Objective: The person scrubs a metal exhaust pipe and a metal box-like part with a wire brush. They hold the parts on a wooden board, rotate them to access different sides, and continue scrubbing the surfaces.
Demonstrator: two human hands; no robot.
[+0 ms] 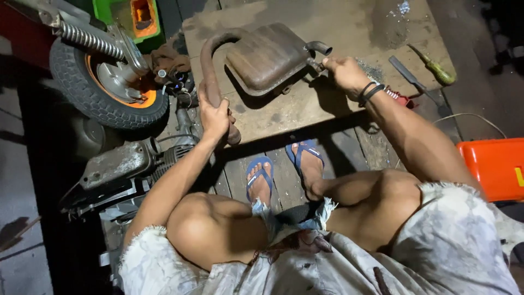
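A rusty scooter exhaust muffler [267, 57] with a curved pipe [210, 65] lies on a low wooden board [338, 27]. My left hand [214, 112] grips the lower end of the curved pipe. My right hand [345, 71] is closed on a small tool at the muffler's short outlet tube [319, 48]; the tool's tip is mostly hidden by my fingers. Black bands circle my right wrist. I sit with knees apart, my feet in blue sandals [284, 166] just below the board's near edge.
A scooter wheel [103, 82] with an orange rim and a spring shock stands at the left, with an engine part [123, 166] below it. A flat file [412, 79] and a green-handled screwdriver [436, 68] lie on the board's right. At the right edge sits an orange box [494, 166], and a green tray [128, 16] sits at the top.
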